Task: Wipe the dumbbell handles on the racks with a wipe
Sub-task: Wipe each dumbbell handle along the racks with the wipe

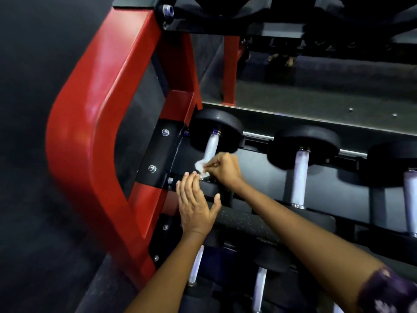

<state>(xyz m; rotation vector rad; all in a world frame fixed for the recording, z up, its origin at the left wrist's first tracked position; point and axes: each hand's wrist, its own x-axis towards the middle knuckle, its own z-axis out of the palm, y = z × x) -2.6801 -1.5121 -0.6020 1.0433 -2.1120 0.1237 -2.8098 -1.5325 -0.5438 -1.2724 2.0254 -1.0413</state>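
Note:
A black dumbbell with a silver knurled handle (pixel 210 145) lies at the left end of the middle rack shelf. My right hand (pixel 223 168) grips a crumpled white wipe (pixel 200 166) wrapped round the near part of that handle. My left hand (pixel 195 204) is just in front, fingers straight, fingertips resting on the dumbbell's near black head (pixel 212 188). A second dumbbell with a silver handle (pixel 299 177) lies to the right, and a third handle (pixel 410 199) shows at the right edge.
The rack's red side frame (pixel 101 123) curves along the left, with a black bolted bracket (pixel 158 152). A lower shelf holds more dumbbell handles (pixel 259 288). An upper shelf (pixel 248 23) overhangs at the top. Dark floor lies to the left.

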